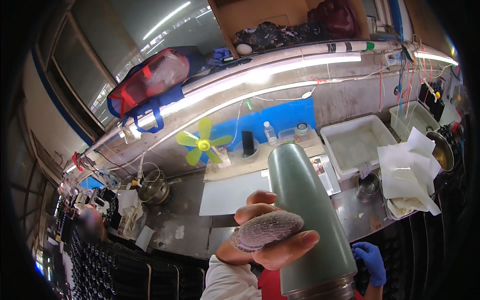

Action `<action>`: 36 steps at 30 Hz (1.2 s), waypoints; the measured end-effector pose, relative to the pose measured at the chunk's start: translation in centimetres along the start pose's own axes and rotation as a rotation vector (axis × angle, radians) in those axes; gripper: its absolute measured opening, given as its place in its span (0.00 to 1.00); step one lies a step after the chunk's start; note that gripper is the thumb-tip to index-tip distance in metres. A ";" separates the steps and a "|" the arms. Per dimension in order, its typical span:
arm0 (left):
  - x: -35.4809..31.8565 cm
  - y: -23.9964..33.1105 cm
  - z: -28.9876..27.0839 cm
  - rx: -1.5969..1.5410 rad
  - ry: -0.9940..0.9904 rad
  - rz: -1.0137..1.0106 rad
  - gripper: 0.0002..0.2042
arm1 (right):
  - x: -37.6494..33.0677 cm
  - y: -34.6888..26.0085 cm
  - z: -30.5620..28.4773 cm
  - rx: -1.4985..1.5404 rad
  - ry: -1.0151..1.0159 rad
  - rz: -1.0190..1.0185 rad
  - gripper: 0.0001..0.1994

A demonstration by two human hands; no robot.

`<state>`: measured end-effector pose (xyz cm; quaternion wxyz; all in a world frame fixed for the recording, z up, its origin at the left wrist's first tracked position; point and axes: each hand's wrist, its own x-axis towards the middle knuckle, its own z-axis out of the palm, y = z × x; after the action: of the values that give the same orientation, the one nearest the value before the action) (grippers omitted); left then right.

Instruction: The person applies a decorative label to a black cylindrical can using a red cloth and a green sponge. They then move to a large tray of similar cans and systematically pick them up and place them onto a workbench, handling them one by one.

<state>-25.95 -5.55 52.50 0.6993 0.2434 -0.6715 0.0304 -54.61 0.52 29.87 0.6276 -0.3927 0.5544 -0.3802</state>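
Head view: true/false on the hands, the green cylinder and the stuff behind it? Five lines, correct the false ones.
1. The left hand holds a grey knit cloth. True.
2. The right hand is bare. False: it wears a blue glove.
3. The green cylinder has its metal rim toward the picture's lower edge. True.
4. The fan stands to the right of the white tray. False: it is to the left of it.
5. The fan's blades are yellow-green. True.
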 end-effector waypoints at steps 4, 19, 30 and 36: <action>0.0 0.3 -0.1 0.000 -0.024 -0.004 0.22 | -0.2 0.5 0.0 0.003 0.010 -0.034 0.09; -0.6 1.0 0.3 -0.014 -0.075 -0.054 0.21 | -1.9 1.2 -0.3 0.025 0.025 0.012 0.10; -1.6 -0.8 0.6 0.020 -0.144 0.078 0.20 | -2.6 0.9 -0.9 -0.019 0.033 0.059 0.10; -3.6 -2.6 1.1 0.017 -0.239 -0.425 0.24 | -1.3 1.5 -0.7 0.004 0.043 0.071 0.10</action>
<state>-26.35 -7.22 48.31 0.6035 0.3870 -0.6828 -0.1405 -55.37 2.22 28.96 0.6293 -0.3633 0.5806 -0.3674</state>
